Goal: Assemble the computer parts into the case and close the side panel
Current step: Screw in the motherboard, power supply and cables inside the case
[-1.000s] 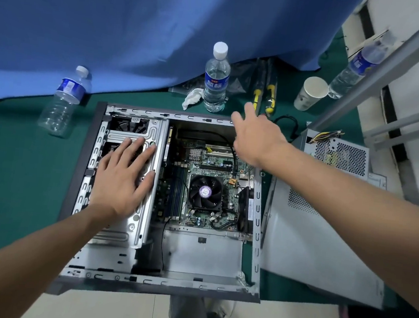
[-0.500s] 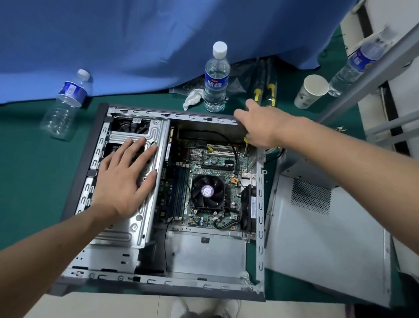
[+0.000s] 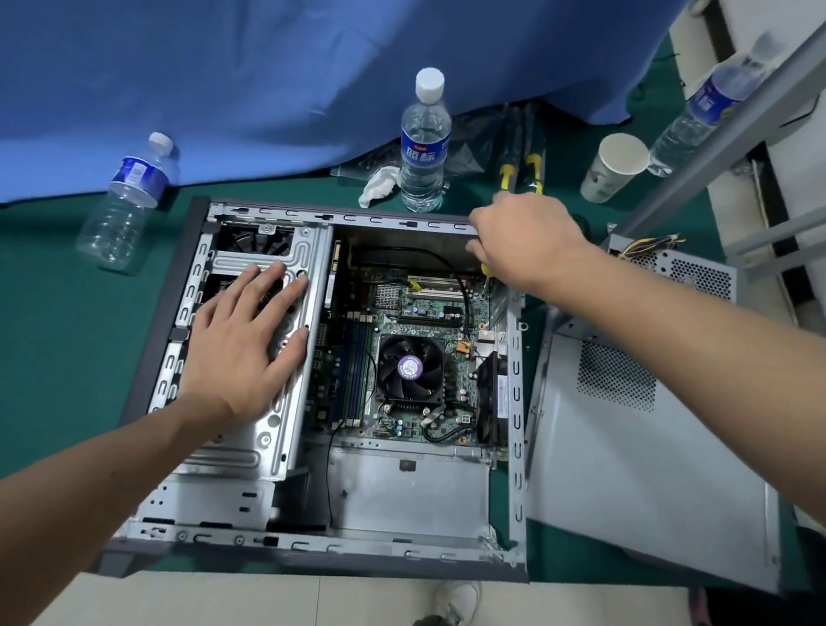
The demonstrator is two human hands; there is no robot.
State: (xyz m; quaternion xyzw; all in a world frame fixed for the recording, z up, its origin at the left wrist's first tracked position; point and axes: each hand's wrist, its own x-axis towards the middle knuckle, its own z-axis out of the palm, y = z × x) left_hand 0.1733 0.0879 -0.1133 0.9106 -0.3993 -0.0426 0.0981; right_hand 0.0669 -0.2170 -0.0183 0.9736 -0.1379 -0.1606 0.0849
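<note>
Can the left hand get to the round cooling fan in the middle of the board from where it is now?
Probably yes. The left hand lies flat on the metal drive cage, and the fan sits uncovered beside it, with nothing between them.

My right hand is closing on a screwdriver at the case's far corner

My right hand (image 3: 522, 237), which was reaching open-fingered toward one o'clock a second ago, is now curling over the far right corner of the case (image 3: 516, 421), gripping a yellow-handled screwdriver (image 3: 485, 275) whose shaft is pointing down toward the motherboard (image 3: 431, 314). The power supply (image 3: 694, 272) at two o'clock is coming back into view past my forearm.
</note>
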